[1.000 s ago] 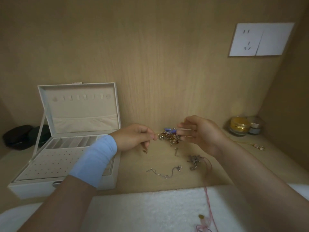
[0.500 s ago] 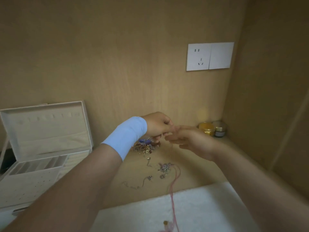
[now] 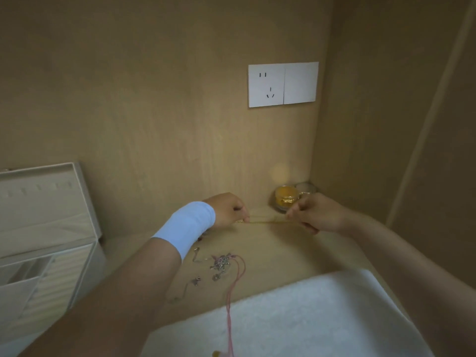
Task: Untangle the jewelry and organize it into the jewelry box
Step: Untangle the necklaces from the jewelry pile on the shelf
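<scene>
- Gold chain [image 3: 265,222]: thin, pale yellow, one fine strand drawn out nearly level and taut just above the surface [image 3: 283,251]. A small gold bit is seen at its left end; its details cannot be made out.
- Left hand [image 3: 229,210]: fingers curled, the left end of the gold chain pinched at the fingertips. A light blue wristband [image 3: 188,225] is worn on the wrist.
- Right hand [image 3: 316,215]: fingers curled, the right end of the gold chain pinched between thumb and fingers.
- Silver tangle [image 3: 221,264]: small knotted cluster of silver links and clasps, laid on the surface below the left hand, touched by neither hand.
- Pink cord [image 3: 235,284]: thin, run from the silver tangle down across the white cloth [image 3: 309,318] to the lower edge of the view.
- Silver chain [image 3: 192,283]: loose fine piece, laid just left of the tangle, beside the left forearm.
- Jewelry box [image 3: 85,202]: cream, open, lid stood upright, divided compartments shown inside; placed at the far left, well apart from both hands.
- Two small jars [image 3: 284,198]: one gold, one pale, set in the back corner behind the right hand.
- Wall socket plate [image 3: 283,85]: white, fixed on the wooden back panel.
</scene>
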Tool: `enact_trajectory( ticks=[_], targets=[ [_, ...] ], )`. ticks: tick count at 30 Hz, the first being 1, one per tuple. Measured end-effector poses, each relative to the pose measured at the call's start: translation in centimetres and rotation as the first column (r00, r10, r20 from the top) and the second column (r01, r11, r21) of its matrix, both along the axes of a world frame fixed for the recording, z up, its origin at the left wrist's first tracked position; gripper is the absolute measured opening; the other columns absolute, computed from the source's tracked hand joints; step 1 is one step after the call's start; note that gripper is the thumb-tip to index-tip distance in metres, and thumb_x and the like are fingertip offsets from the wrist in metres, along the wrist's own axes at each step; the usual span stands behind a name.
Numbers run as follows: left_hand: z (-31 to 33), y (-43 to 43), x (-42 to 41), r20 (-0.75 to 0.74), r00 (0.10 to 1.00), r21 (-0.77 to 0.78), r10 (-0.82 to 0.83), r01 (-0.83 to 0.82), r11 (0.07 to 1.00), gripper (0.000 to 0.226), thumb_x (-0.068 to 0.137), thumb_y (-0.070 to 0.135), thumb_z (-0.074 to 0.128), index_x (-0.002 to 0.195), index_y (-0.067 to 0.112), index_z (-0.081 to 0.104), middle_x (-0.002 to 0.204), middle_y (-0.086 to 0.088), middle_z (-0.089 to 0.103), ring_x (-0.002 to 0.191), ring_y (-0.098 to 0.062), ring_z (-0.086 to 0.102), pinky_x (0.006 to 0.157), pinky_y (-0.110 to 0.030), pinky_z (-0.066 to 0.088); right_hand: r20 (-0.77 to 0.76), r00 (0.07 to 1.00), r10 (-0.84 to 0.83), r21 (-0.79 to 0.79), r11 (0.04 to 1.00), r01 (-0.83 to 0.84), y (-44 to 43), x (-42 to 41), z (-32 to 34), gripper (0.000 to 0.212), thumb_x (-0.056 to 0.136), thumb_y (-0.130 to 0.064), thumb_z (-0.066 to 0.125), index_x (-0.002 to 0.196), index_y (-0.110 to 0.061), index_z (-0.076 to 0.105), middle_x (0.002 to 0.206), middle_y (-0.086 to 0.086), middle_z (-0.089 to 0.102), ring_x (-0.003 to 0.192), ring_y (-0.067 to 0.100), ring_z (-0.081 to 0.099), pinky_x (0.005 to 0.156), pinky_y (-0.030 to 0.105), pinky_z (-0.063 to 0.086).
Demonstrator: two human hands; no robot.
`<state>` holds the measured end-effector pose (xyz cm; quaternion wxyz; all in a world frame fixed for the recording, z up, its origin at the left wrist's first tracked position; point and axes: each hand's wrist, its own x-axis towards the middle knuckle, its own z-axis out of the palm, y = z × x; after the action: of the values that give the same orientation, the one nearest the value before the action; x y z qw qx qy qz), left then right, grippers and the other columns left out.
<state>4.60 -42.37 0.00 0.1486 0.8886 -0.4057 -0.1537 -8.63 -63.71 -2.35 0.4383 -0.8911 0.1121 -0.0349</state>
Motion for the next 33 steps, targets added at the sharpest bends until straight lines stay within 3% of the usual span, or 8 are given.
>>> enact_trajectory(
  ticks=[4, 8, 12, 16, 21, 25, 29, 33],
  targets=[
    [-2.6, -1.5, 1.3, 0.014, 1.000, 0.038, 0.025, -0.025, 0.999, 0.022, 0.097, 0.027, 0.053, 0.104, 0.023, 0.073, 0.121, 0.004, 0.066, 0.114, -0.016, 0.058, 0.103, -0.030, 0.040, 0.021, 0.995, -0.099, -0.198, 0.975, 0.101, -1.7, 0.5, -2.1, 0.021, 0.093, -0.015, 0.064, 0.073, -0.018, 0.070, 0.065, -0.006, 0.061, 0.065, 0.010, 0.056, 0.064, 0.026, 0.045],
    [-5.0, -2.3, 2.0, 0.052, 0.999, 0.050, 0.013, -0.015, 0.999, 0.020, 0.095, 0.026, 0.059, 0.109, 0.020, 0.072, 0.121, 0.003, 0.066, 0.114, -0.016, 0.058, 0.093, -0.019, 0.037, 0.019, 0.993, -0.120, -0.345, 0.931, 0.119, -2.3, 0.8, -3.7, 0.016, 0.091, -0.012, 0.062, 0.086, -0.016, 0.077, 0.075, -0.017, 0.063, 0.081, 0.006, 0.060, 0.072, 0.018, 0.041],
    [-6.4, -2.5, 2.7, 0.121, 0.993, 0.024, 0.007, -0.010, 1.000, 0.021, 0.093, 0.012, 0.056, 0.103, 0.019, 0.074, 0.111, 0.001, 0.068, 0.103, -0.017, 0.062, 0.081, -0.015, 0.037, 0.025, 0.990, -0.139, -0.455, 0.880, 0.135, -3.0, 1.2, -4.8, 0.015, 0.090, -0.015, 0.064, 0.095, -0.016, 0.078, 0.096, -0.004, 0.072, 0.094, 0.012, 0.065, 0.082, 0.021, 0.047],
    [-6.9, -2.2, 3.3, 0.162, 0.987, 0.000, 0.007, -0.007, 1.000, 0.018, 0.092, 0.014, 0.058, 0.102, 0.019, 0.073, 0.099, 0.004, 0.063, 0.092, -0.013, 0.060, 0.080, -0.016, 0.039, 0.021, 0.996, -0.090, -0.495, 0.864, 0.089, -3.4, 1.3, -5.4, 0.015, 0.091, -0.016, 0.065, 0.099, -0.020, 0.077, 0.103, -0.004, 0.073, 0.096, 0.012, 0.065, 0.087, 0.023, 0.050],
    [-7.3, -1.5, 3.5, 0.217, 0.976, -0.023, 0.001, 0.004, 1.000, 0.016, 0.093, 0.016, 0.061, 0.104, 0.017, 0.072, 0.106, 0.002, 0.061, 0.091, -0.009, 0.055, 0.083, -0.016, 0.038, -0.002, 0.998, -0.057, -0.586, 0.809, 0.045, -3.3, 1.1, -5.4, 0.020, 0.093, -0.020, 0.063, 0.103, -0.029, 0.076, 0.109, -0.011, 0.072, 0.100, 0.012, 0.065, 0.090, 0.033, 0.054],
    [-6.9, -0.9, 3.0, 0.224, 0.975, -0.028, 0.011, -0.005, 1.000, 0.019, 0.094, 0.024, 0.060, 0.109, 0.019, 0.070, 0.111, 0.001, 0.063, 0.097, -0.012, 0.057, 0.088, -0.020, 0.042, -0.007, 0.999, -0.053, -0.669, 0.743, 0.035, -2.8, 0.9, -4.6, 0.024, 0.094, -0.024, 0.059, 0.112, -0.033, 0.073, 0.114, -0.009, 0.070, 0.106, 0.016, 0.064, 0.088, 0.030, 0.052],
    [-5.2, 1.7, 1.8, 0.247, 0.969, -0.053, 0.032, -0.019, 0.998, 0.023, 0.095, 0.029, 0.057, 0.116, 0.025, 0.065, 0.105, 0.009, 0.056, 0.099, -0.010, 0.055, 0.088, -0.021, 0.039, 0.023, 0.999, -0.039, -0.619, 0.784, 0.045, -0.9, 1.2, -2.9, 0.033, 0.092, -0.009, 0.057, 0.115, -0.027, 0.072, 0.115, -0.001, 0.068, 0.106, 0.020, 0.064, 0.089, 0.027, 0.050],
    [-3.6, 6.4, 0.5, 0.183, 0.978, -0.040, 0.100, -0.095, 0.995, 0.013, 0.090, 0.032, 0.061, 0.103, 0.034, 0.066, 0.099, 0.012, 0.062, 0.096, -0.011, 0.060, 0.092, -0.026, 0.046, 0.097, 0.988, 0.116, -0.518, 0.854, -0.049, 4.6, 1.7, -0.8, 0.021, 0.093, -0.012, 0.062, 0.107, -0.021, 0.073, 0.097, -0.006, 0.065, 0.083, 0.008, 0.057, 0.075, 0.020, 0.043]
  ],
)
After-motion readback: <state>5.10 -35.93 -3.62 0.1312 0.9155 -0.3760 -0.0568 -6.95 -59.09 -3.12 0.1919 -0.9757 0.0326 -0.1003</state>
